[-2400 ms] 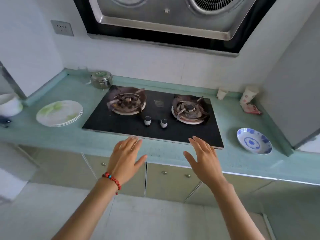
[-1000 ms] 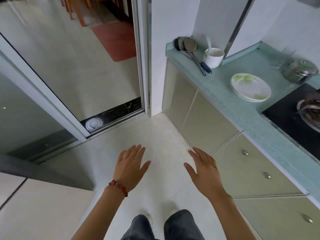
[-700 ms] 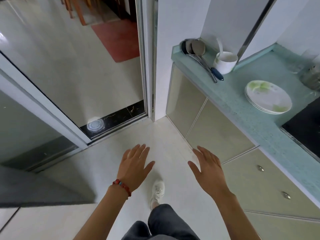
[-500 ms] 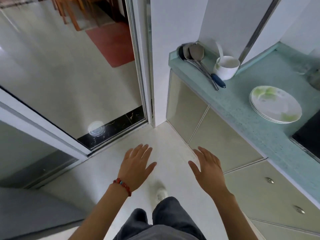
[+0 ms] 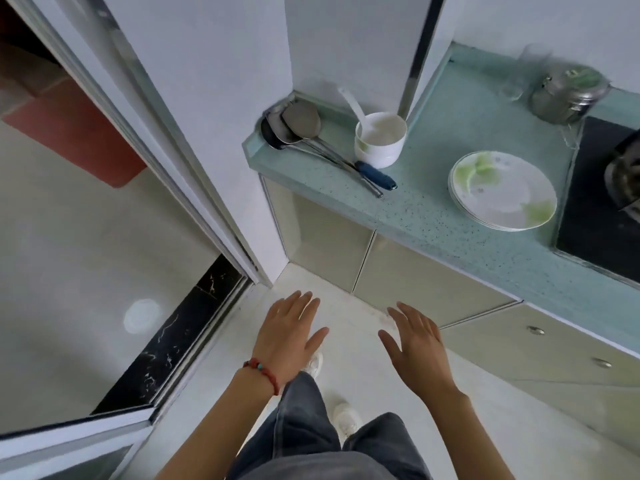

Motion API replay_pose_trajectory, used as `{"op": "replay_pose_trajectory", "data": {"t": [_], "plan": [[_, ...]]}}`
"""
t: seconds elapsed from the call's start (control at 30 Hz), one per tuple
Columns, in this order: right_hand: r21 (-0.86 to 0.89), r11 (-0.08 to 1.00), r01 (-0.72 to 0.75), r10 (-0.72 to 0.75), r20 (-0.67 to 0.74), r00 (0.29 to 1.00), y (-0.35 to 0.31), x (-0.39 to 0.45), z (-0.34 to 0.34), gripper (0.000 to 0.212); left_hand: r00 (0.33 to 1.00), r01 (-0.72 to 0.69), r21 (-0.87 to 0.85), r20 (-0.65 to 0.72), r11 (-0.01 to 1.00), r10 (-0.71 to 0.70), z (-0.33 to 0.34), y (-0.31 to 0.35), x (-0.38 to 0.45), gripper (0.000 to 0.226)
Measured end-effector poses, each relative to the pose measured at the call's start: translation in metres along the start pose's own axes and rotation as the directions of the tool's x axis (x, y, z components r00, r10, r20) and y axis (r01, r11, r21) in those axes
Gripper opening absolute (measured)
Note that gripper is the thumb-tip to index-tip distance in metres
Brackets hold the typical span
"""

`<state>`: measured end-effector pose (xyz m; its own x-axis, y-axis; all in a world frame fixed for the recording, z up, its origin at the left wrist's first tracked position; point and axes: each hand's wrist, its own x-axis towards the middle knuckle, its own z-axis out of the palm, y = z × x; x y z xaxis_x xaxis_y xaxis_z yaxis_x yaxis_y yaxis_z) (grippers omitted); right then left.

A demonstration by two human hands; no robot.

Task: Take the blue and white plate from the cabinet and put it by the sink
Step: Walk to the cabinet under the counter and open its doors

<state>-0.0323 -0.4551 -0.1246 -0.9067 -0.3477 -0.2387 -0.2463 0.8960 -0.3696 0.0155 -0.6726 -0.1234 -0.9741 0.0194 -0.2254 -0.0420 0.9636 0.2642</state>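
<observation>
The blue and white plate and the sink are out of view. My left hand (image 5: pixel 289 336), with a red bead bracelet at the wrist, hovers palm down over the pale floor, fingers spread and holding nothing. My right hand (image 5: pixel 417 344) hangs beside it, also spread and holding nothing, just in front of the lower cabinet doors (image 5: pixel 408 282), which are closed. My legs in grey trousers and white shoes show below the hands.
The teal counter (image 5: pixel 433 216) runs along the right with a stack of white and green plates (image 5: pixel 502 190), a white bowl with a spoon (image 5: pixel 380 138), metal ladles (image 5: pixel 298 124), a steel pot (image 5: pixel 568 93) and the black hob (image 5: pixel 602 202). A sliding glass door frame (image 5: pixel 162 157) stands on the left.
The view has swung from the hob, where the blue and white plate sat on the counter's right end, to the counter's left end and doorway. Both hands stay spread and holding nothing.
</observation>
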Motion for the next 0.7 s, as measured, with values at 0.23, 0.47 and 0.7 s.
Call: {"op": "replay_pose_trajectory", "data": {"t": [0.23, 0.47, 0.7], "plan": [[0.11, 0.973, -0.2, 0.207, -0.054, 0.977, -0.027, 0.046, 0.011, 0.045, 0.972, -0.234, 0.078, 0.047, 0.969, 0.23, -0.016, -0.038, 0.104, 0.053], [0.267, 0.916, -0.3, 0.336, -0.1, 0.936, -0.018, 0.102, 0.028, 0.04, 0.961, -0.268, -0.038, 0.055, 0.963, 0.27, 0.012, -0.037, 0.168, 0.047], [0.856, 0.337, -0.393, 0.713, 0.041, 0.7, 0.013, 0.181, 0.056, 0.021, 0.951, 0.299, -0.775, 0.195, 0.557, -0.24, 0.065, -0.012, 0.231, 0.028]]}}
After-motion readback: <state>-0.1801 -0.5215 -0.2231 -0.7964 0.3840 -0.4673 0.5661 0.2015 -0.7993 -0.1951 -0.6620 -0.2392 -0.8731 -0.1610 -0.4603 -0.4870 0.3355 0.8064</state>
